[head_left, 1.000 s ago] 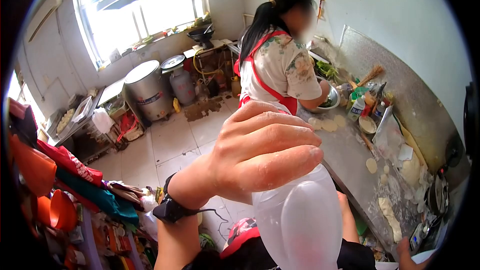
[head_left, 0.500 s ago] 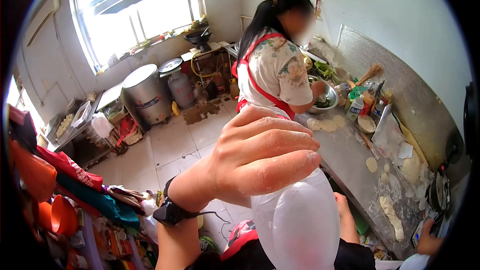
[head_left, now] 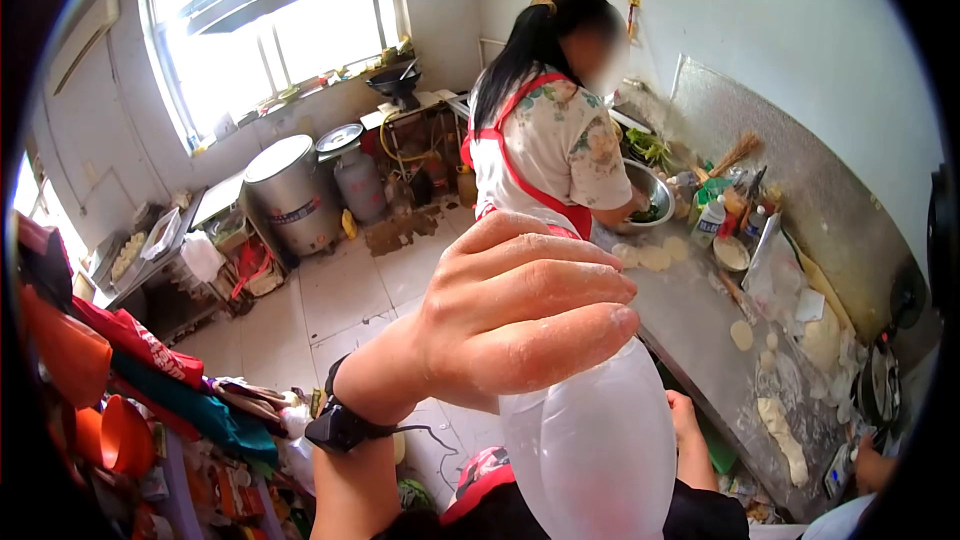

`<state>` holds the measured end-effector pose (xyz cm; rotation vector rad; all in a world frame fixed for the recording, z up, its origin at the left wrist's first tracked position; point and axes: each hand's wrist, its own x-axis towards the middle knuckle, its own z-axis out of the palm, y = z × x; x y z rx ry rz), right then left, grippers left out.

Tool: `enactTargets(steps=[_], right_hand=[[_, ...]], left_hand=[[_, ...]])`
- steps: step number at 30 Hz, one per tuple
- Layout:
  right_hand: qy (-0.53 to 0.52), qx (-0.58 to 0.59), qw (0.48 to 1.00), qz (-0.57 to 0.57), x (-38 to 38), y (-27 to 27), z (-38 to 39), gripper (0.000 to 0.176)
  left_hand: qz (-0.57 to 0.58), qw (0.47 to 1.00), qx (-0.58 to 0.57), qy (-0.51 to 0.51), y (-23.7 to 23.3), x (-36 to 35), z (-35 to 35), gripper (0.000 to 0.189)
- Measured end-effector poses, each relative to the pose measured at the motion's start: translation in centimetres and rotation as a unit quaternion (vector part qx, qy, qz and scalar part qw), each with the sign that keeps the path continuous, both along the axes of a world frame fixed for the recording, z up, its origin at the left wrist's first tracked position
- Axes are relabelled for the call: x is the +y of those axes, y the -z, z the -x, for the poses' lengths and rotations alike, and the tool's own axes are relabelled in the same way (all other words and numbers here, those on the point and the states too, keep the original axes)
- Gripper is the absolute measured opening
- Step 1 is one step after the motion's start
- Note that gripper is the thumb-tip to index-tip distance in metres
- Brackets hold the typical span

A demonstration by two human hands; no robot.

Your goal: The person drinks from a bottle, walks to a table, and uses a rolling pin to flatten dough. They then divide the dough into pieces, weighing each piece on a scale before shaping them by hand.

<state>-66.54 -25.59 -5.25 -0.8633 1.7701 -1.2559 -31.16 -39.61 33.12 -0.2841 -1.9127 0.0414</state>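
Note:
My left hand (head_left: 530, 305) is raised in the middle of the view, dusted with flour, a black band round its wrist. Its fingers are bent and pressed together over the top of a translucent, rounded plastic thing (head_left: 595, 440); its exact kind and the fingertips' grip underneath are hard to make out. Partly behind that thing, my right hand (head_left: 687, 418) is low beside the edge of the floury counter (head_left: 680, 320); its fingers are mostly hidden. On the counter lie a long dough roll (head_left: 782, 440), small dough pieces (head_left: 768, 350) and flat dough rounds (head_left: 652, 256).
A co-worker in a red apron (head_left: 540, 130) stands at the counter with a hand in a metal bowl of greens (head_left: 652, 202). Another person's hand (head_left: 872, 465) is by a scale (head_left: 838, 470) at the right. Bottles (head_left: 709, 220) line the wall; a steel drum (head_left: 292, 195) stands back left.
My left hand and the translucent thing have barely shifted, slightly leftward together. The co-worker leans a little differently over the bowl. The other person's hand by the scale has moved slightly right.

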Motion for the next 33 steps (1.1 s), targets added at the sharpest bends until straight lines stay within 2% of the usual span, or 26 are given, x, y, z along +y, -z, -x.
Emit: enactTargets(steps=[11,15,19,22,25,28,33], right_hand=[[0.009,-0.015,1.0,-0.014,-1.1,-0.9,-0.2,0.018],[0.009,-0.014,1.0,0.003,-2.3,-2.8,-0.6,0.019],[-0.035,-0.05,0.996,0.058,-4.3,-4.8,-0.9,0.022],[-0.069,-0.032,0.994,0.074,-5.8,-6.1,-1.1,0.021],[-0.096,-0.015,0.993,0.062,-7.0,-7.8,-1.5,0.021],[-0.116,0.007,0.991,0.066,-8.1,-7.5,-1.3,0.021],[-0.145,-0.043,0.988,0.043,-9.6,-5.6,-0.2,0.021]], left_hand=[[0.004,1.0,0.002,-0.016,-0.1,-0.7,-0.2,0.039],[-0.004,1.0,-0.015,-0.012,0.4,-1.1,0.1,0.036],[-0.061,0.998,-0.031,0.0,1.9,-1.0,0.8,0.037],[-0.12,0.992,-0.038,0.01,2.7,-0.7,1.3,0.04],[-0.112,0.992,-0.05,-0.008,2.9,-0.9,1.3,0.044],[-0.118,0.989,-0.075,-0.048,2.6,-0.5,1.1,0.036],[-0.076,0.987,-0.075,-0.123,1.8,-0.3,1.3,0.038]])
